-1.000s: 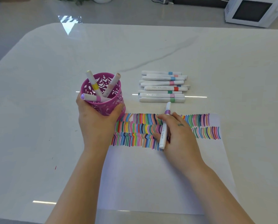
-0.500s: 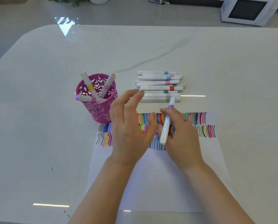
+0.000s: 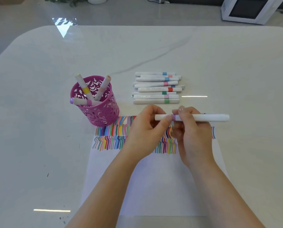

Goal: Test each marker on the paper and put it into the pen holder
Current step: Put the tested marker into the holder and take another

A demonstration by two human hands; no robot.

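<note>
A white marker with a lilac band (image 3: 210,117) lies level above the paper (image 3: 154,186), held by both hands. My left hand (image 3: 147,134) pinches its capped left end. My right hand (image 3: 191,137) grips the barrel just right of the band. The paper carries rows of coloured test strokes (image 3: 111,135) along its far edge. The pink openwork pen holder (image 3: 101,112) stands at the paper's far left corner, holding three markers. A pile of several white markers (image 3: 157,88) with coloured bands lies beyond the paper.
The white glossy table (image 3: 38,129) stretches wide on both sides, with small ink specks (image 3: 47,174) at the left. A white microwave (image 3: 246,9) sits on the floor past the table's far right corner.
My left hand left the pen holder and came to the marker's left end. My right hand lifted the marker off the paper and turned it level.
</note>
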